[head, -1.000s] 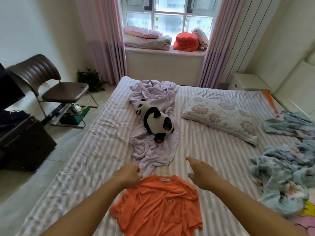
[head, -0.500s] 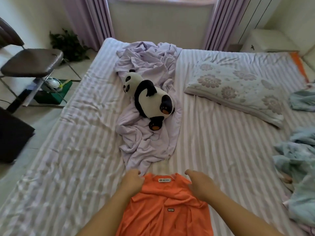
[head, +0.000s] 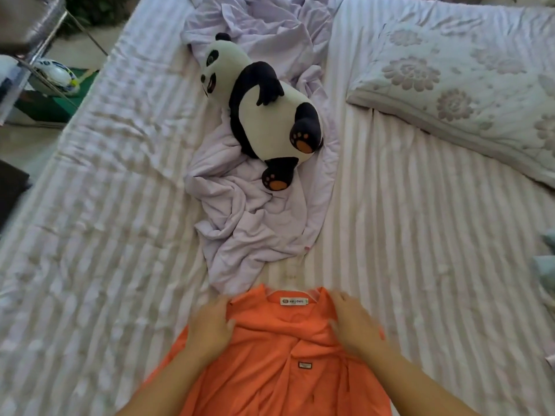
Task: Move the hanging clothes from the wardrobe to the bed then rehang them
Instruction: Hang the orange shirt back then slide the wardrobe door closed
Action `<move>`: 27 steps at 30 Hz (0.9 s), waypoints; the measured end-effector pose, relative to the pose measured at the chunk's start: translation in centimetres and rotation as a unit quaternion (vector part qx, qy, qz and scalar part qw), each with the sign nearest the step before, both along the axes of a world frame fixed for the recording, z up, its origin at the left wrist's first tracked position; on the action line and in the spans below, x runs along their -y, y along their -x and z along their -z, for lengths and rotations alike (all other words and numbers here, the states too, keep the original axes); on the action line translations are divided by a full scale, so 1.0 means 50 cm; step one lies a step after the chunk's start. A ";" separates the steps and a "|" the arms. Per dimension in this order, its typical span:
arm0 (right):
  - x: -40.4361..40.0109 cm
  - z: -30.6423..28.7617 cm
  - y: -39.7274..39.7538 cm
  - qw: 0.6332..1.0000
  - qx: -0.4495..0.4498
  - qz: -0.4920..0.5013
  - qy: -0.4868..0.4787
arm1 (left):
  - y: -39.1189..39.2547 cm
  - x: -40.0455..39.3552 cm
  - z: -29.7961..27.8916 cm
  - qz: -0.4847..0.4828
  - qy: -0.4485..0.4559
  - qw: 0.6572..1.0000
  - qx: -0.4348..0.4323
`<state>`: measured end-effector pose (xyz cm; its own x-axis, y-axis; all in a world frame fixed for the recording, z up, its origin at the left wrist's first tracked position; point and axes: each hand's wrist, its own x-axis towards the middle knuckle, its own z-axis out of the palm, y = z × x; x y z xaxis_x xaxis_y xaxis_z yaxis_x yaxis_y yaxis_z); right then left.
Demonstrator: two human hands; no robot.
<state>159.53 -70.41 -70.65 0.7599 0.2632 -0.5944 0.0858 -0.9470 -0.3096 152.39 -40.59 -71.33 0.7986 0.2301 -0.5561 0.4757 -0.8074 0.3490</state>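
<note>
An orange shirt (head: 279, 364) lies flat on the striped bed (head: 420, 250) at the bottom centre, collar pointing away from me and a white label at the neck. A pale hanger hook (head: 289, 276) sticks out faintly above the collar. My left hand (head: 210, 324) holds the shirt's left shoulder, thumb pressed into the fabric. My right hand (head: 356, 324) holds the right shoulder the same way and is slightly blurred. The hanger's arms are hidden inside the shirt.
A crumpled lilac sheet (head: 255, 223) lies just beyond the collar with a panda plush (head: 267, 112) on it. A floral pillow (head: 468, 94) sits at the upper right, and pale blue fabric (head: 548, 265) shows at the right edge. Beyond the left bed edge are a chair leg (head: 45, 40) and floor clutter.
My right hand came down from above the bed onto the shirt's right shoulder. My head tilted down and closer, so the window and walls dropped out of view.
</note>
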 end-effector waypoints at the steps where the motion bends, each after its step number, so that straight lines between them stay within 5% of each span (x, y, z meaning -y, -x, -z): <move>1: -0.001 0.009 -0.003 1.000 0.003 0.015 -0.008 | -0.007 0.008 -0.001 0.004 -0.009 1.000 0.003; 15: 0.002 -0.063 0.018 0.999 -0.036 0.010 -0.028 | 0.034 0.041 -0.089 -0.043 0.091 0.995 0.014; 27: -0.033 -0.447 0.080 0.992 0.044 -0.021 -0.113 | 0.101 -0.025 -0.465 0.010 0.095 0.989 0.116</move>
<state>155.51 -68.74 -48.28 0.7917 0.4148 -0.4484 0.1595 -0.8490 -0.5038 147.32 -39.35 -48.10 0.9132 0.1221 -0.3887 0.3495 -0.7252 0.5932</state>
